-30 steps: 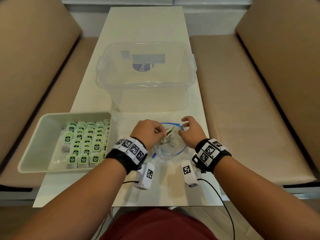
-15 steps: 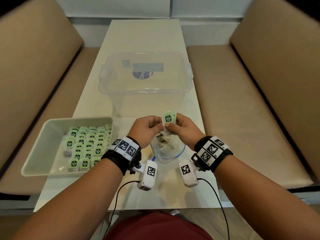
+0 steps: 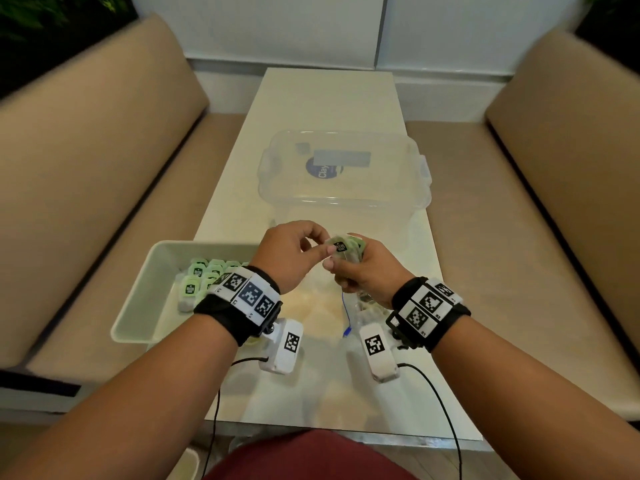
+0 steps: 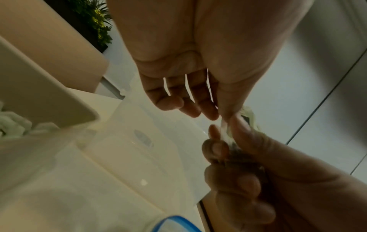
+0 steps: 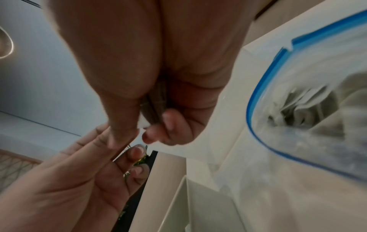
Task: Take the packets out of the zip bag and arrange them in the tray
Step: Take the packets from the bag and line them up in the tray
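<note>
Bench (image 3: 346,109): long, pale, smooth and glossy, with padded tan seats along both sides. It carries everything below.

Clear box (image 3: 343,178): rigid see-through plastic with rounded corners and a printed label on it, standing at the far middle of the bench.

Tray (image 3: 138,306): stiff cream plastic, straight walls, rounded rim, at your near left. Rows of green-faced packets already stand in it, near its right side.

Zip bag (image 5: 309,109): thin clear film with a blue zip rim, mouth open, lying on the bench under your hands with more packets inside. It looks limp and slippery; it will probably slide and collapse if you pull on it one-handed.

Right hand (image 3: 367,268): its grip is clamped round a small stack of packets, held upright above the bag.

Left hand (image 3: 294,258): thumb and forefinger pinch the front packet of that stack; the other fingers are loosely curled.

Packets (image 3: 341,247): small, flat, square sachets, pale green with a dark printed label. Judge them light, soft-edged and a little slick, so a stack can fan or slip. Take each by its edges, one at a time, and keep the stack squeezed on its flat faces.
</note>
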`<state>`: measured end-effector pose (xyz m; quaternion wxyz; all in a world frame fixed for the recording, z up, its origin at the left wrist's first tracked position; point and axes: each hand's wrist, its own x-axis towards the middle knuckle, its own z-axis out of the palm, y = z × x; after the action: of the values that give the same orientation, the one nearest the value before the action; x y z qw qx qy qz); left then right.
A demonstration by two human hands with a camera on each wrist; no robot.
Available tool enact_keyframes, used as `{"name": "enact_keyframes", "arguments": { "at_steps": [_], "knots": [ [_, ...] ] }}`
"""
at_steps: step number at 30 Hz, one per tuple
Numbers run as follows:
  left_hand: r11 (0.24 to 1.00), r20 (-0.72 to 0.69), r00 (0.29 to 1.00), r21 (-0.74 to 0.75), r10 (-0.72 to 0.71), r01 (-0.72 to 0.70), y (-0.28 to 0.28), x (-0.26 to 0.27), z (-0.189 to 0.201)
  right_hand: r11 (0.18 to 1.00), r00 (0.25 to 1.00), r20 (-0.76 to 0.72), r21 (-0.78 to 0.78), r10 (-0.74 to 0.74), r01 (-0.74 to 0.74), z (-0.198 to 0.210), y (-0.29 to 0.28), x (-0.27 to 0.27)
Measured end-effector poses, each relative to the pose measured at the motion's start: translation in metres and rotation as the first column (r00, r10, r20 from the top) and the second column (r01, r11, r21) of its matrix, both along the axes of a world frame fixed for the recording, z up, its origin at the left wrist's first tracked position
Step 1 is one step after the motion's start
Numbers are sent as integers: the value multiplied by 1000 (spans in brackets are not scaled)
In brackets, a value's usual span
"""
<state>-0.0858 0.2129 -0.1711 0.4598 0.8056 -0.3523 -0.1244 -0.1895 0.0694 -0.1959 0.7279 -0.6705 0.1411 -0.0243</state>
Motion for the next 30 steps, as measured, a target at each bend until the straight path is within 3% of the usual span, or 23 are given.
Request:
{"name": "enact_keyframes", "arguments": {
  "at_steps": [4,9,17,24,30],
  "knots": [
    [1000,-16,1000,-14,6,-6,34,28,17,999,1000,10,47,-12,12,7,21,17],
    [988,22,998,146,-53,49,78,62,35,995,999,30,95,-11,9,15,56,48],
    [992,75,997,118,31,-40,135,108,53,994,998,58,110,-29,23,11,110,97],
    [976,27,999,217,-30,23,169,140,42,985,996,65,168,-55,43,-1,139,120],
    [958,-9,998,282,-56,57,176,148,35,960,980,57,223,-188,171,-5,151,130]
  ]
}}
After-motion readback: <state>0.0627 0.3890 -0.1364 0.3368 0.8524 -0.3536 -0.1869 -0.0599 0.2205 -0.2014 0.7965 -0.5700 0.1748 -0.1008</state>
